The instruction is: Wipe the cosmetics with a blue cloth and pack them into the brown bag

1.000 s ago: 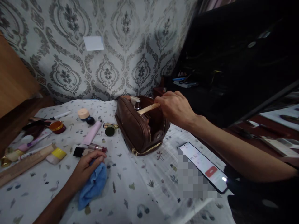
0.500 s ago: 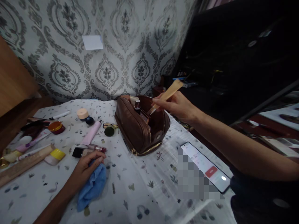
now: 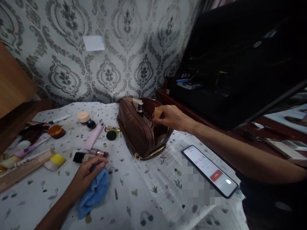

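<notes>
Head view: what do the hands hold?

The right hand [image 3: 171, 118] pinches a tan tube [image 3: 158, 112] at the open mouth of the brown bag [image 3: 131, 129]. The left hand [image 3: 92, 166], well apart, rests on a blue cloth [image 3: 94, 193]; whether it grips, I can't tell.

How far along?

A silver-capped bottle [image 3: 140, 108] is already inside; the tan tube isn't released yet. A pink tube [image 3: 93, 138] and peach-lidded jar [image 3: 83, 117], among others, remain outside on the sheet [image 3: 127, 195].

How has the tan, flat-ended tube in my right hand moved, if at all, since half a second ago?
Yes: judged against the open brown leather bag, the tan, flat-ended tube has moved down and left.
</notes>
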`<state>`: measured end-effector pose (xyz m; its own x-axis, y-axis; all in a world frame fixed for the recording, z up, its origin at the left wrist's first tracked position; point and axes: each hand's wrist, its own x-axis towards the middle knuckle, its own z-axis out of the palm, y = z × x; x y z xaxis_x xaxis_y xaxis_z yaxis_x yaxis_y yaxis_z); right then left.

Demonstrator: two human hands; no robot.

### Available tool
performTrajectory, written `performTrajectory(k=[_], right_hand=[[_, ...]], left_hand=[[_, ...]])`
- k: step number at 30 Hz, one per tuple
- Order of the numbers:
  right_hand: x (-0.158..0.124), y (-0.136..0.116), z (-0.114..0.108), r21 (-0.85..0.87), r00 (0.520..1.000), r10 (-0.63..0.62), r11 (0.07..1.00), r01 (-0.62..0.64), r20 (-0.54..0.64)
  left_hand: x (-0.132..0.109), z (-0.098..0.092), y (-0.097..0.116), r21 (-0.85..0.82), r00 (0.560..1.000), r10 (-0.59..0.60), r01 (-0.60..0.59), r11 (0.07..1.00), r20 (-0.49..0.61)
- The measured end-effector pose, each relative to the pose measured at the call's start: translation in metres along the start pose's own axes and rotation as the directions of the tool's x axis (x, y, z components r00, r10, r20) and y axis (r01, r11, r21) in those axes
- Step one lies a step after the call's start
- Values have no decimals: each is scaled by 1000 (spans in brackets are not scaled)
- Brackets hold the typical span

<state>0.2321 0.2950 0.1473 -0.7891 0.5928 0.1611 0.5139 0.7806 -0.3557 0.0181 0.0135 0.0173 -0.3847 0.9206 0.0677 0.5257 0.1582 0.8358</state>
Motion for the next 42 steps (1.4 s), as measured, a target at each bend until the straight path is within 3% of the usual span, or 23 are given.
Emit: performTrajectory(k=[7,18,29,42], right_hand=[[0,-4,-3,-43,1000,-1,999,1,-4],[2,-14,-5,-250,997,56,967,-43,47],[13,-8,-6,-369,999,-11,929,22,32],[16,-15,-12,-361,991,-21,930,67,131]], left_hand=[[0,1,-3,9,1000,-4,3,1000,11],[0,0,-2,50,1000,16,-16,999,4],[-1,0,0,71,1000,3,-3,997,1],[0,1,1,75,1000,1,-2,997,13]])
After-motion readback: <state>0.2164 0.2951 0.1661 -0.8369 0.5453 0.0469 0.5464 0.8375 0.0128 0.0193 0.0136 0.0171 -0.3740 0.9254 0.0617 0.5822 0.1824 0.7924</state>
